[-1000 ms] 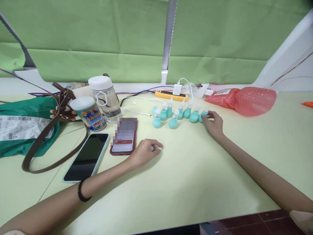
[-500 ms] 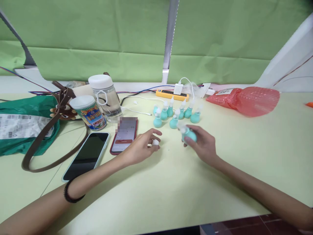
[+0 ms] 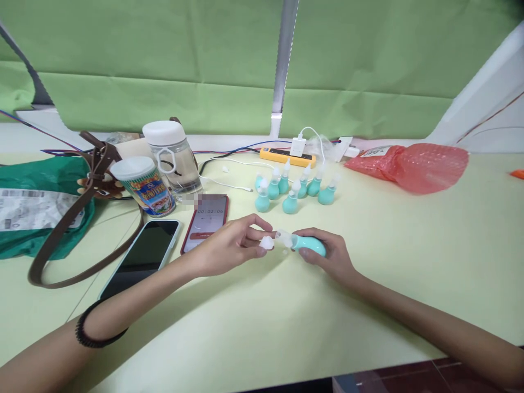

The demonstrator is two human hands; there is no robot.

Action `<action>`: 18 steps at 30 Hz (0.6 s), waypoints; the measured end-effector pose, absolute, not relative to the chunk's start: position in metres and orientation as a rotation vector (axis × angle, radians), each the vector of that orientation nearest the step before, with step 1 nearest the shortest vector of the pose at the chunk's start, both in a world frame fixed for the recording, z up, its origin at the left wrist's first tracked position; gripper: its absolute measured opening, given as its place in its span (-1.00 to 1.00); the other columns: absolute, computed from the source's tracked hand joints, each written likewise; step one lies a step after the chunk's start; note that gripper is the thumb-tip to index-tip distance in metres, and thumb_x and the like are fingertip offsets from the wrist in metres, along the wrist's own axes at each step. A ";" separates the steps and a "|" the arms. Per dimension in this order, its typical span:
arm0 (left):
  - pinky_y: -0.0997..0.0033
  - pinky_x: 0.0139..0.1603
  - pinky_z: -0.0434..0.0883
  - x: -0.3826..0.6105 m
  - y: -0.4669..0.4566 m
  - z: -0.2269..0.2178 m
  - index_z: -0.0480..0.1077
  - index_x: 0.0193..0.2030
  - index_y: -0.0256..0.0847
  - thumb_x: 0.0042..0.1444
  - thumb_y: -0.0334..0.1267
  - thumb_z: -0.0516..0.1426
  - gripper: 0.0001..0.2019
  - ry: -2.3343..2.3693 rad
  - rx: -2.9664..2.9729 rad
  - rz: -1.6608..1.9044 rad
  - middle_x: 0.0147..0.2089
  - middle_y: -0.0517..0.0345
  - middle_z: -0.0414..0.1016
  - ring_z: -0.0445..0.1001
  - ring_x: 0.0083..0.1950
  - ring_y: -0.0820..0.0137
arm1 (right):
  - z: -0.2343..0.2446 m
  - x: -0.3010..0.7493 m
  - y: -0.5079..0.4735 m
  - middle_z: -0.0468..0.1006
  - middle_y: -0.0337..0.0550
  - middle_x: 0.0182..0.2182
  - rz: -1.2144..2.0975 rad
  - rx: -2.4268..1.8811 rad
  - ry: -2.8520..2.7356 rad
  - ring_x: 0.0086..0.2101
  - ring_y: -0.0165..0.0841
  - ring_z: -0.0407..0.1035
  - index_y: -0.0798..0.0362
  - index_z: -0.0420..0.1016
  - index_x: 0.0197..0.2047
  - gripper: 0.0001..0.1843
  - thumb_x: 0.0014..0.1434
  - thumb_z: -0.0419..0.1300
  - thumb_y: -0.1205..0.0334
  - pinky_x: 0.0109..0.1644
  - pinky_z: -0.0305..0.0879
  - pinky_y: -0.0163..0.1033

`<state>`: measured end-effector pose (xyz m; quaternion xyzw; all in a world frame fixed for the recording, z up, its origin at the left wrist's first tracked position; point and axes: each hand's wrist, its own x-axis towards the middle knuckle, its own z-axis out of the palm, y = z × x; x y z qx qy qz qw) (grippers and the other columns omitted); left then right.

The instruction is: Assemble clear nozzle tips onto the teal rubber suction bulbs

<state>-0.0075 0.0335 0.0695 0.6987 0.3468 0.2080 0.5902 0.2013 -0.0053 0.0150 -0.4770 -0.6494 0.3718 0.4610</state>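
Note:
My right hand [image 3: 333, 254] is closed around the teal bulb of a nasal aspirator [image 3: 310, 245], which lies sideways with its clear nozzle pointing left. Between the fingertips of my left hand [image 3: 237, 243] is a small white tip [image 3: 267, 243], just left of the nozzle; whether the two touch I cannot tell. Behind my hands several more teal nasal aspirators stand upright in a cluster, the front ones being a left aspirator [image 3: 262, 202], a middle aspirator [image 3: 290, 204] and a right aspirator [image 3: 326, 194].
Left of my hands lie a red-cased phone [image 3: 207, 215] with a running timer and a dark-screened phone [image 3: 143, 256]. Behind them stand a snack canister [image 3: 149, 191] and a water bottle [image 3: 180, 164]. A yellow power strip [image 3: 282, 158] and red bubble-wrap bag [image 3: 429, 168] are at the back.
My right hand has brought the nasal aspirator left and down, turning it from tilted to nearly horizontal. My left hand has shifted slightly right with the white tip, closing the gap between them.

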 end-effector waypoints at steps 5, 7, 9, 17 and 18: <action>0.45 -0.31 0.35 -0.009 0.035 0.065 0.30 -0.30 -0.27 -0.11 -0.35 0.15 -0.82 0.801 1.649 0.448 -0.37 0.05 0.50 0.46 -0.31 0.36 | 0.013 0.202 -0.005 0.39 -0.20 -0.57 1.264 -1.182 -1.441 -0.64 -0.52 0.15 0.13 0.39 -0.33 -0.72 -0.07 0.18 0.10 -0.63 0.12 -0.37; 0.43 -0.32 0.37 -0.008 0.035 0.065 0.34 -0.23 -0.30 -0.07 -0.32 0.13 -0.78 0.793 1.630 0.438 -0.39 0.04 0.48 0.47 -0.39 0.37 | 0.013 0.202 -0.005 0.39 -0.19 -0.58 1.305 -1.185 -1.422 -0.64 -0.52 0.15 0.14 0.39 -0.33 -0.70 -0.08 0.18 0.09 -0.65 0.09 -0.38; 0.45 -0.37 0.37 -0.009 0.036 0.066 0.34 -0.11 -0.30 -0.02 -0.28 0.09 -0.70 0.787 1.661 0.403 -0.38 0.05 0.47 0.44 -0.48 0.43 | 0.014 0.202 -0.005 0.39 -0.20 -0.59 1.333 -1.175 -1.415 -0.65 -0.52 0.14 0.13 0.39 -0.34 -0.71 -0.09 0.18 0.09 -0.66 0.06 -0.39; 0.61 -0.49 0.21 -0.011 0.034 0.069 0.39 -0.09 -0.19 0.03 -0.26 0.04 -0.71 0.841 2.081 0.354 -0.42 0.15 0.43 0.30 -0.44 0.48 | 0.014 0.204 -0.006 0.35 -0.25 -0.63 1.582 -1.085 -1.371 -0.69 -0.58 0.03 0.12 0.38 -0.38 -0.76 -0.03 0.15 0.11 -0.67 -0.15 -0.41; 0.60 -0.47 0.22 -0.011 0.033 0.069 0.41 -0.11 -0.19 0.01 -0.27 0.05 -0.72 0.843 2.094 0.375 -0.41 0.14 0.44 0.31 -0.43 0.46 | 0.014 0.204 -0.006 0.34 -0.25 -0.63 1.609 -1.087 -1.366 -0.69 -0.58 0.02 0.13 0.38 -0.38 -0.77 -0.03 0.15 0.11 -0.67 -0.17 -0.41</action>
